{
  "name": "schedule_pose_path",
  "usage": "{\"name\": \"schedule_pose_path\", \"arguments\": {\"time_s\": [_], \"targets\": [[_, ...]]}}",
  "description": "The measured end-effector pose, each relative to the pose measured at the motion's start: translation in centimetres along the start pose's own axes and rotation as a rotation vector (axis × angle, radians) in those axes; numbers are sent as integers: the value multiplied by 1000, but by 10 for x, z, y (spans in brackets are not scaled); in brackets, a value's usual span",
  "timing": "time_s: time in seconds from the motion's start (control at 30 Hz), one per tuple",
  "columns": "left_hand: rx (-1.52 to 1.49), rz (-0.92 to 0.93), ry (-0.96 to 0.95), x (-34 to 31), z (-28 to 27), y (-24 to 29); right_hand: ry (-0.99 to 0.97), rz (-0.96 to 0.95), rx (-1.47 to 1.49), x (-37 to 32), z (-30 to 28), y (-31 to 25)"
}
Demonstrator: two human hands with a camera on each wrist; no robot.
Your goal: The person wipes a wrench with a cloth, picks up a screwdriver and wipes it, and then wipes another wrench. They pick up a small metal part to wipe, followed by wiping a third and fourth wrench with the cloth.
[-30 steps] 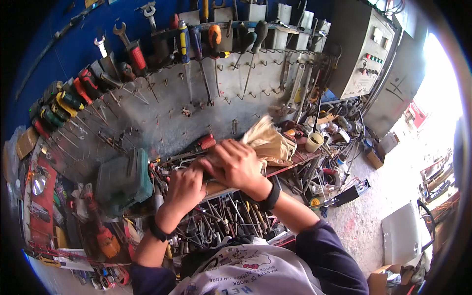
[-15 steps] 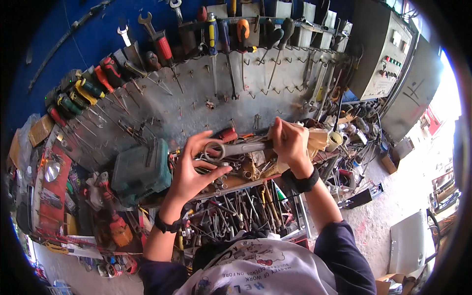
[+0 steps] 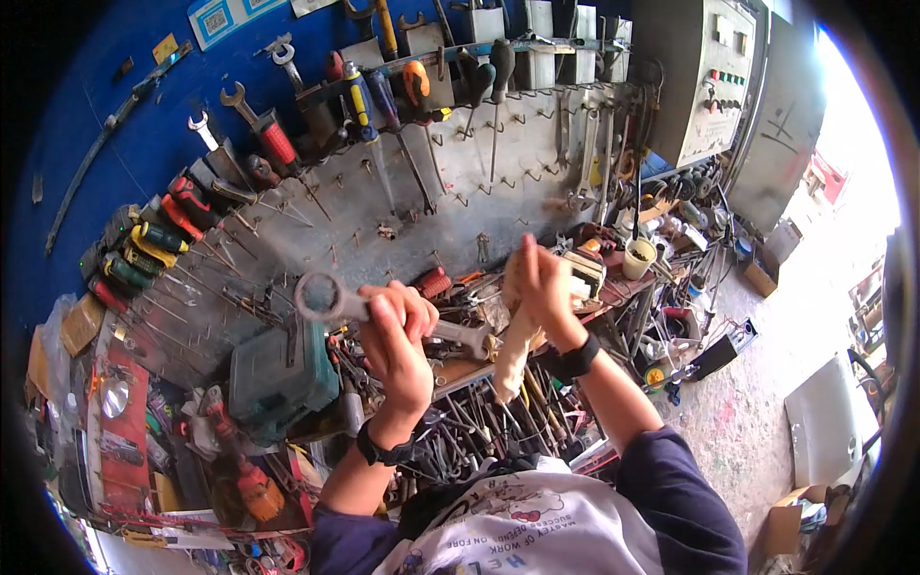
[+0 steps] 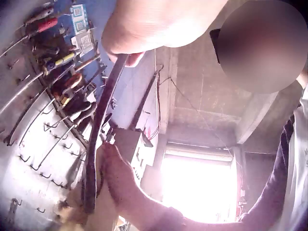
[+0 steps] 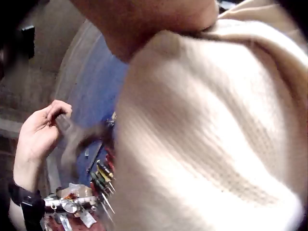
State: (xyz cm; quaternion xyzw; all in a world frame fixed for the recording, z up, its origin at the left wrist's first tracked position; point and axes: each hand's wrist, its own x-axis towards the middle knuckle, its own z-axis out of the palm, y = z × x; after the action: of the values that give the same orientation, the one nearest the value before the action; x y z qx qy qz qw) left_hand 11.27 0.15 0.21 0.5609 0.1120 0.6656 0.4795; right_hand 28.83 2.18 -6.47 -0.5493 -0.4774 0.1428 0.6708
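My left hand (image 3: 395,350) grips a combination wrench (image 3: 331,297) around the middle of its shank. The ring end points up and left, while the open end (image 3: 470,335) reaches toward my right hand. In the left wrist view the wrench (image 4: 103,115) appears edge-on below the palm. My right hand (image 3: 550,292) holds a bunched cream-coloured knit cloth (image 3: 516,359) that hangs down beside the open end. That same cloth (image 5: 192,130) fills much of the right wrist view, with the left hand (image 5: 38,134) and the blurred wrench (image 5: 72,144) behind it.
A green plastic case (image 3: 283,374) stands left of the hands. Loose tools (image 3: 479,422) crowd the shelf below. Screwdrivers and wrenches hang on the metal pegboard (image 3: 422,230) behind. A white cup (image 3: 639,257) is at the right, with a grey control box (image 3: 709,86) beyond.
Both hands were together on the work, then the right held the wrench while the left spread around its ring end. Now the left grips the shank and the right holds the cloth apart.
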Motion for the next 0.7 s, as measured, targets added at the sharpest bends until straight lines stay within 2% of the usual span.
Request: {"name": "schedule_pose_path", "arguments": {"time_s": [0.03,0.07,0.1,0.17,0.2,0.27,0.3,0.33,0.37,0.43,0.47,0.5,0.6,0.67,0.7], "targets": [[78,-51,-92,1,-11,-8,60,-17,13,4,-9,-12],[157,-140,-122,-3,-13,-11,32,-12,171,7,-14,-10],[235,-228,-150,-6,-14,-15,81,-65,67,8,-18,-19],[540,-260,-333,-16,-27,-43,84,-272,152,4,-17,-53],[447,-260,-355,-20,-25,-59,103,-382,326,3,-8,-65],[409,-144,-481,-21,-12,-68,65,-459,334,-6,4,-91],[437,-180,-548,-20,-10,-63,49,-500,355,-8,11,-93],[467,-213,-618,-20,-7,-57,-109,-416,351,-17,9,-94],[498,-244,-689,-20,-4,-51,-155,-658,167,-11,8,-89],[638,-215,-739,-28,-9,-53,-215,-540,300,-13,11,-80],[676,-286,-779,-30,-12,-51,-325,-358,411,-15,5,-75],[686,-296,-795,-30,-16,-50,-242,-333,290,-14,9,-80],[740,-280,-874,-32,-20,-49,-349,-228,477,-7,-5,-80],[680,-298,-829,-27,-13,-35,-153,-209,537,-2,-8,-62],[655,-309,-808,-26,-11,-31,-124,-101,666,9,-12,-51]]}}
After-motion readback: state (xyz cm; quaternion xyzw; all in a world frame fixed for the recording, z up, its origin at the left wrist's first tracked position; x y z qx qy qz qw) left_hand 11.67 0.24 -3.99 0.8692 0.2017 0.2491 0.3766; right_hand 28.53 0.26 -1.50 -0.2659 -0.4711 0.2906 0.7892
